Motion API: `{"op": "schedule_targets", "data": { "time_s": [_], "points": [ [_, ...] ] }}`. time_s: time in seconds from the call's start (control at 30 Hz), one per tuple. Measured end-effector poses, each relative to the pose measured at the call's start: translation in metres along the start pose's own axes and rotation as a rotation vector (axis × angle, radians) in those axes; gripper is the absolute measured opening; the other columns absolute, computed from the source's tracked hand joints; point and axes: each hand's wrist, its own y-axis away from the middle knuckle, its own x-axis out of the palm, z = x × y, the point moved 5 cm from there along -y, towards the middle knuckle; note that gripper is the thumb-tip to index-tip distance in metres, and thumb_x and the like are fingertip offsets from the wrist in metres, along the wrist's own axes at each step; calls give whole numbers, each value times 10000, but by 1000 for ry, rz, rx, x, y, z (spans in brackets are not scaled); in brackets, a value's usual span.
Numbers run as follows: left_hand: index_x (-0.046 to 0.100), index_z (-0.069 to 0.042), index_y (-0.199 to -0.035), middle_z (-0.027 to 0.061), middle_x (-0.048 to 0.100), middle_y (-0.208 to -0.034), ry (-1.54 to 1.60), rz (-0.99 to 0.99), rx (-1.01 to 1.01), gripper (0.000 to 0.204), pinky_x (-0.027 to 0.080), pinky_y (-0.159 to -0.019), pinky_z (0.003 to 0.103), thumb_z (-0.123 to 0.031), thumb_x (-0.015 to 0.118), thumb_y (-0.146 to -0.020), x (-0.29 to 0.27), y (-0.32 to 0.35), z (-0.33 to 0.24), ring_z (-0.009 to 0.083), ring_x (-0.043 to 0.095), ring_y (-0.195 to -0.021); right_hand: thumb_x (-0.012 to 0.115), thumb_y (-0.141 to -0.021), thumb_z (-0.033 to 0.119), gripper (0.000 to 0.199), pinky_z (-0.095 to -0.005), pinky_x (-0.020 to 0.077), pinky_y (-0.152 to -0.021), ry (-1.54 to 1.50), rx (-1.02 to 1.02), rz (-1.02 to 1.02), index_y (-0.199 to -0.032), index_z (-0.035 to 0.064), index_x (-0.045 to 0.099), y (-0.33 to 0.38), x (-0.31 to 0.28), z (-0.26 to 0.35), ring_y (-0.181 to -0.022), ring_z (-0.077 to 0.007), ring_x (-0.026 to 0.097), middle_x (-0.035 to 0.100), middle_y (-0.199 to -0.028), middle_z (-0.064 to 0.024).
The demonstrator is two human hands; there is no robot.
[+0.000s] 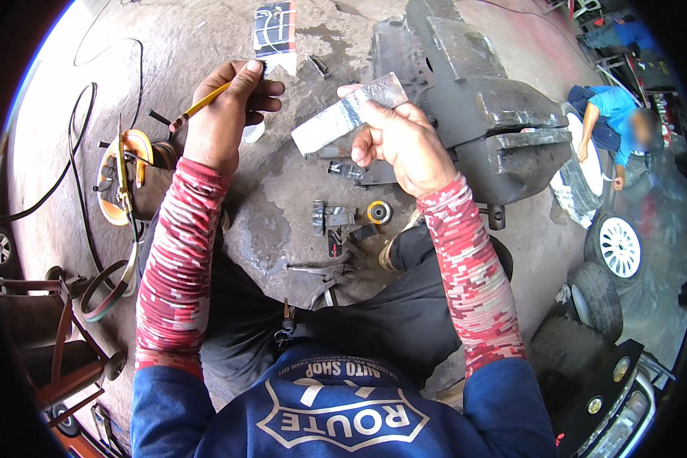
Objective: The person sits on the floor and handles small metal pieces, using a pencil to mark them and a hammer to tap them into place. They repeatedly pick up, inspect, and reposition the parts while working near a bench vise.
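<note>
My left hand is closed around a yellow pencil-like stick, whose reddish end points down and left past the wrist. Just beyond its fingertips is a flat packet with dark and orange print and a pale lower edge; I cannot tell whether the fingers touch it. Between the thumb and fingers of my right hand is a silvery, foil-like strip, tilted up to the right. A large dark metal bench vise stands to the right of that hand.
On the floor between my legs lie a yellow-rimmed round roll, small dark blocks and a metal tool. An orange reel and hoses are at left. At right, a person handles a wheel near tires.
</note>
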Motion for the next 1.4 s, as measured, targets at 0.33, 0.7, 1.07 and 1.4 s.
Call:
{"op": "schedule_targets", "data": {
  "time_s": [0.33, 0.7, 1.07, 1.4],
  "points": [
    [629, -73, -993, 59, 715, -856, -97, 77, 23, 269, 456, -635, 233, -334, 565, -1001, 10, 4, -4, 106, 643, -703, 382, -1014, 508, 565, -293, 467, -522, -114, 93, -127, -1114, 23, 652, -3, -11, -9, -634, -135, 606, 706, -902, -70],
    [627, -27, -986, 68, 703, -823, -193, 102, 128, 234, 495, -639, 239, -260, 599, -995, 16, 3, -2, 105, 634, -686, 445, -1010, 473, 509, -269, 509, -602, -217, 51, -188, -954, 22, 675, -3, -11, -6, -676, -127, 636, 696, -812, -67],
    [640, -1, -934, 30, 638, -718, -185, 112, 180, 214, 475, -576, 227, -209, 626, -982, 19, 2, 0, 78, 576, -615, 457, -1008, 494, 551, -262, 508, -631, -241, 58, -222, -925, 1, 687, -1, -10, -4, -680, -133, 633, 692, -797, -75],
    [627, -59, -855, -45, 498, -639, -144, 172, 80, 221, 343, -505, 217, -241, 620, -980, 20, 4, 0, 48, 428, -543, 415, -1027, 505, 524, -257, 499, -602, -146, 9, -144, -1028, 38, 651, -3, -7, -5, -669, -107, 623, 688, -848, -66]
  ]
}}
